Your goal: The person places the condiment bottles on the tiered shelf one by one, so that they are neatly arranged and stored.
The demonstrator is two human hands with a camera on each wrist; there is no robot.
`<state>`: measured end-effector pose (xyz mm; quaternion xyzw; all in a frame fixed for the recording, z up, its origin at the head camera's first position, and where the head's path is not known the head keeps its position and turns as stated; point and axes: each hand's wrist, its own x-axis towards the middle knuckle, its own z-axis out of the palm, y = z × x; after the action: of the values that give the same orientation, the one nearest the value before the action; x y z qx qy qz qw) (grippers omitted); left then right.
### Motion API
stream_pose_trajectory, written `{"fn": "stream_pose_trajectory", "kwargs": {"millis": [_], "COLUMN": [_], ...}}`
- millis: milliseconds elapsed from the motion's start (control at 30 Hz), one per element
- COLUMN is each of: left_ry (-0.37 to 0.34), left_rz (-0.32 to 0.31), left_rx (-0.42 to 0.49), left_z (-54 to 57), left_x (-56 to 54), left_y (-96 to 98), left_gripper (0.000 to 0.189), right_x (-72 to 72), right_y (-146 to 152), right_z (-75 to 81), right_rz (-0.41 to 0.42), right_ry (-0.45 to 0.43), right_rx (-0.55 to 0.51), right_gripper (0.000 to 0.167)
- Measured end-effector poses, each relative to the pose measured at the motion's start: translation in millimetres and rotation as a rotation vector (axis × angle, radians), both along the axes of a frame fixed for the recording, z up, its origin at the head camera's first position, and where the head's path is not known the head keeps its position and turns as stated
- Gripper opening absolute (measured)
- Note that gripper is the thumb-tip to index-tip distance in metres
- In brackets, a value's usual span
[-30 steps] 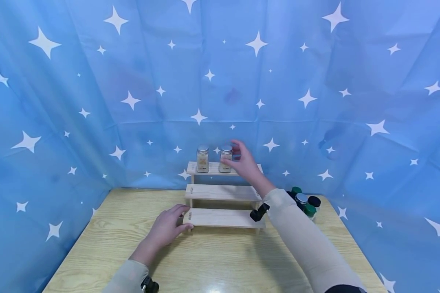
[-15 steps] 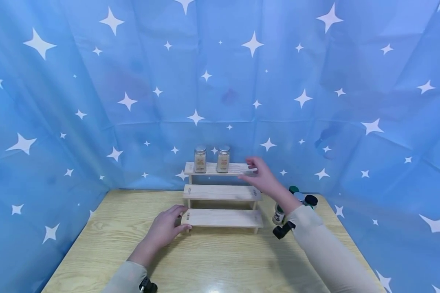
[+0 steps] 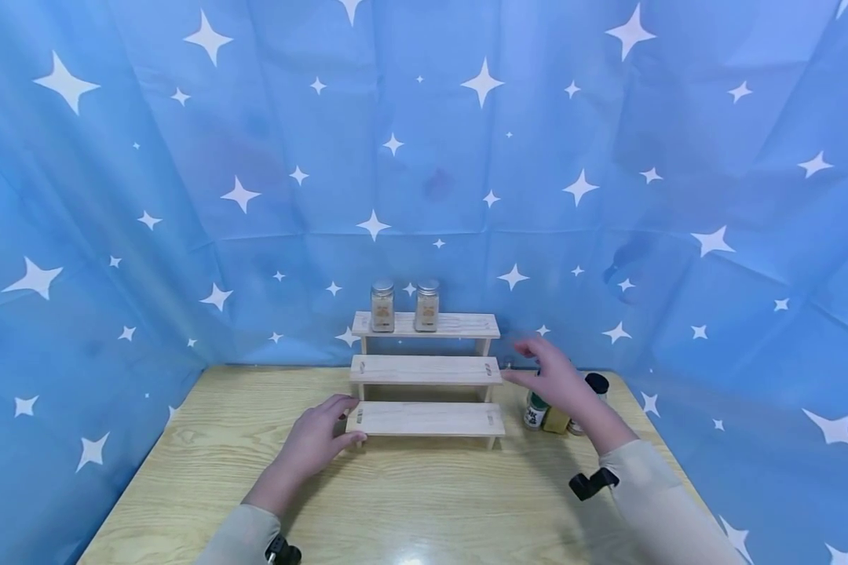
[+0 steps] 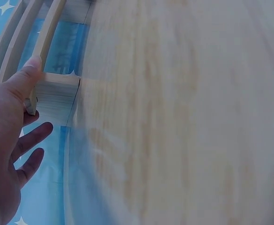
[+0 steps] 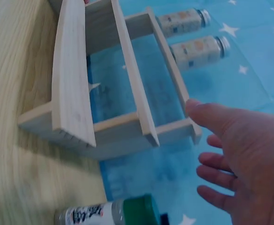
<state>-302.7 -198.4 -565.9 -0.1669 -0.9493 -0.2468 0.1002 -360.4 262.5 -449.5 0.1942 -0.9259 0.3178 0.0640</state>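
A three-tier wooden shelf rack stands at the back of the table. Two glass spice jars with silver lids and pale contents sit side by side on its top tier, towards the left. My left hand grips the left end of the lowest tier; in the left wrist view the thumb lies on the board and a finger reaches below it. My right hand hovers just right of the rack, fingers loosely bent, nothing in it. Below it, a jar with a green lid shows in the right wrist view.
Several more jars stand in a group right of the rack, partly behind my right hand, among them a yellowish one and one with a black lid. A blue star-patterned curtain surrounds the wooden table at the back and sides.
My right hand has let go of the right-hand spice jar on the top tier and moved right and down towards the jar group. My left hand keeps its place on the rack.
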Motion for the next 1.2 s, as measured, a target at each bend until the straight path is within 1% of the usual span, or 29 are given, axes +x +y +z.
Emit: {"fn": "stream_pose_trajectory", "kwargs": {"millis": [233, 433, 600, 833, 1033, 1200], "left_ry": [-0.003, -0.005, -0.004, -0.001, -0.003, -0.006], "left_rz": [-0.001, 0.002, 0.002, 0.004, 0.008, 0.01], "left_rx": [-0.001, -0.002, -0.003, 0.0, 0.004, 0.003], "left_z": [-1.7, -3.3, -3.2, -2.3, -1.6, -1.3], "left_x": [-0.6, -0.8, -0.7, -1.0, -0.5, -0.7], "left_y": [-0.9, -1.9, -1.3, 0.1, 0.9, 1.5], "left_gripper": [0.071, 0.072, 0.071, 0.069, 0.068, 0.069], "right_x": [9.5, 12.6, 15.2, 18.7, 18.6, 17.4], "right_y": [25.1, 39.0, 44.9, 49.3, 51.6, 53.0], "right_z": [-11.6, -20.1, -26.2, -32.7, -37.4, -42.1], "right_rz": [-0.027, -0.025, -0.011, 0.0, -0.002, -0.012], "right_ry": [0.001, 0.021, 0.034, 0.054, 0.083, 0.097], "right_rx": [0.03, 0.074, 0.108, 0.176, 0.202, 0.225], "right_gripper": [0.064, 0.054, 0.048, 0.047, 0.043, 0.044]}}
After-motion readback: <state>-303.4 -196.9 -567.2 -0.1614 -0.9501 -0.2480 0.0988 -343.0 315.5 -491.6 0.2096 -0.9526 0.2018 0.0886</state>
